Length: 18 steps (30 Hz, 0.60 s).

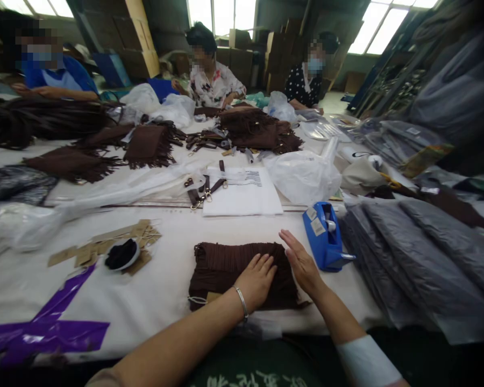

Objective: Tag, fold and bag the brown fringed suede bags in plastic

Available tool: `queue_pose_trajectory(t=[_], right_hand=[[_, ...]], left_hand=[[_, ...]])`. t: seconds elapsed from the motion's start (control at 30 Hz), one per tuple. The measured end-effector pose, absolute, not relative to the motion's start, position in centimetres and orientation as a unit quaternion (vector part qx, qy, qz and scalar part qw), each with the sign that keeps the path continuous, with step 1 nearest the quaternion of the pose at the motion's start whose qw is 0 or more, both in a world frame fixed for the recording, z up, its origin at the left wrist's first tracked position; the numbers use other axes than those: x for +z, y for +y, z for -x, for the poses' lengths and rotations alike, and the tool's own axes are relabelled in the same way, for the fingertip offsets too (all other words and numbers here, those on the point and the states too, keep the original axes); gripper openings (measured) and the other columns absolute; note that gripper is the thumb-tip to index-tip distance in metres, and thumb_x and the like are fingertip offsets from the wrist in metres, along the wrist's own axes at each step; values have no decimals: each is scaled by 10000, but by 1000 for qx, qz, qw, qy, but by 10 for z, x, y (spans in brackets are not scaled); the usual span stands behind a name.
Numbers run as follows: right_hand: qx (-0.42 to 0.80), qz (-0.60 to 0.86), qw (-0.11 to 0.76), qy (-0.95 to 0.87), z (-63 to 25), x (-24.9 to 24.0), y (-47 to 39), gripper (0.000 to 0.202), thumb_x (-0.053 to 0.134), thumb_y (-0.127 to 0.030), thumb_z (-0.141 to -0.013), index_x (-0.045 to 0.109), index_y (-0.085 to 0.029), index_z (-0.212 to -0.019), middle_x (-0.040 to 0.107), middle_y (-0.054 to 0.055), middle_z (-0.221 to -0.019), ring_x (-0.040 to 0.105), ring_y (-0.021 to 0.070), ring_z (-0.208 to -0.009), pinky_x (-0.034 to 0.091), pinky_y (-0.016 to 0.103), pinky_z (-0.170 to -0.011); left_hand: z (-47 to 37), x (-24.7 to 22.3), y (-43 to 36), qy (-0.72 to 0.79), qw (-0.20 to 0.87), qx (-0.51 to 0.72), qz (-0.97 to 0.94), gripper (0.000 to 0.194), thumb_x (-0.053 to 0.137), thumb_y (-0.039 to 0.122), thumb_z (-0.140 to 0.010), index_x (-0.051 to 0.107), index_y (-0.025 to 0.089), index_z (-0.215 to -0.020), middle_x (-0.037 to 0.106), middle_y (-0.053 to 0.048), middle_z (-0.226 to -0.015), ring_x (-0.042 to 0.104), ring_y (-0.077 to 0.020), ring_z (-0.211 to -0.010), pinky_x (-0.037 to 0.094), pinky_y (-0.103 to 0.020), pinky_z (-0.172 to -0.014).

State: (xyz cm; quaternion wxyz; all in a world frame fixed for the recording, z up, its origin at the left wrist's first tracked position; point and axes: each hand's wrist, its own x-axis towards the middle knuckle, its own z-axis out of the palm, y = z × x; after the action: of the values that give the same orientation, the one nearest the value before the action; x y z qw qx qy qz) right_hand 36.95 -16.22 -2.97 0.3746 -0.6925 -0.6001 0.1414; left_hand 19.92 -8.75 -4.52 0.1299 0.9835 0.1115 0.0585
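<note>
A dark brown fringed bag (221, 269) lies flat on the white-covered table right in front of me. My left hand (256, 279) rests palm down on its middle, fingers stretched out, a silver bangle at the wrist. At the bag's right edge is my right hand (300, 263), its fingers straight and nothing held in them. Part of a tan tag (213, 297) with a white string shows at the bag's lower left. Just beyond my right hand stands a blue tape dispenser (322, 236).
Paper tags (105, 242) and a small bowl of black material (122, 253) lie left. Grey plastic-wrapped packages (423, 252) are stacked right. Behind sit a white sheet stack (246, 199), strap pieces (204, 191) and more brown bags (149, 144). Several people sit across the table.
</note>
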Motion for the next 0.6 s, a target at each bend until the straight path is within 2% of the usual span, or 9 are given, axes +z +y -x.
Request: queue_pose_trajectory(t=[0.07, 0.17, 0.23, 0.3, 0.37, 0.47, 0.53, 0.6], right_hand=[[164, 683, 305, -643, -362, -48, -147, 479, 303, -379, -941, 279, -252, -1402, 294, 54, -1474, 217, 210, -1368, 226, 490, -1115], [134, 678, 206, -693, -344, -69, -142, 516, 328, -431, -926, 260, -266, -1410, 274, 41, -1483, 174, 228, -1380, 198, 520, -1113], [102, 684, 180, -699, -337, -75, -146, 534, 329, -441, -922, 243, -260, -1417, 255, 33, -1490, 155, 226, -1385, 200, 509, -1115], [85, 685, 168, -704, -335, -76, -150, 542, 324, -443, -923, 228, -253, -1422, 244, 27, -1494, 153, 221, -1385, 204, 492, -1119], [74, 682, 161, -709, -336, -76, -152, 555, 332, -460, -916, 230, -256, -1422, 246, 23, -1494, 163, 226, -1383, 209, 489, -1118], [64, 683, 162, -710, -337, -79, -151, 575, 336, -487, -906, 224, -260, -1423, 254, 16, -1491, 176, 233, -1380, 214, 497, -1115], [59, 683, 165, -709, -337, -84, -150, 580, 332, -492, -906, 219, -260, -1424, 246, 8, -1494, 169, 231, -1382, 209, 495, -1118], [53, 684, 165, -709, -338, -86, -150, 586, 339, -498, -903, 219, -259, -1424, 237, 2, -1497, 162, 226, -1384, 205, 490, -1122]], left_hand=[[-192, -35, -92, 109, 129, 57, -984, 366, 369, 190, -911, 474, 84, -1245, 467, -151, -1347, 355, -238, -1299, 207, -416, -1114], [-165, -12, -87, 85, 191, 71, -975, 264, 429, 182, -889, 575, 152, -1106, 633, -78, -1137, 511, -178, -1157, 265, -363, -1101], [-136, 1, -76, 112, 237, 125, -957, 273, 425, 170, -896, 561, 194, -1131, 631, -38, -1148, 511, -141, -1155, 295, -330, -1090], [-100, 8, -59, 182, 238, 198, -933, 323, 407, 155, -906, 516, 200, -1206, 571, -47, -1249, 447, -150, -1229, 309, -348, -1088], [-59, 8, -35, 275, 202, 254, -905, 313, 421, 165, -906, 535, 196, -1195, 584, -65, -1232, 477, -179, -1203, 361, -369, -1051], [6, 4, 3, 465, 100, 278, -835, 270, 452, 233, -905, 580, 204, -1140, 668, -61, -1066, 613, -184, -976, 469, -324, -903], [45, 3, 26, 576, 12, 218, -788, 287, 420, 267, -915, 575, 195, -1145, 664, -64, -1055, 615, -189, -932, 472, -315, -867], [72, 1, 43, 622, -47, 121, -772, 299, 410, 287, -909, 596, 175, -1115, 652, -80, -1044, 585, -218, -969, 442, -346, -901]])
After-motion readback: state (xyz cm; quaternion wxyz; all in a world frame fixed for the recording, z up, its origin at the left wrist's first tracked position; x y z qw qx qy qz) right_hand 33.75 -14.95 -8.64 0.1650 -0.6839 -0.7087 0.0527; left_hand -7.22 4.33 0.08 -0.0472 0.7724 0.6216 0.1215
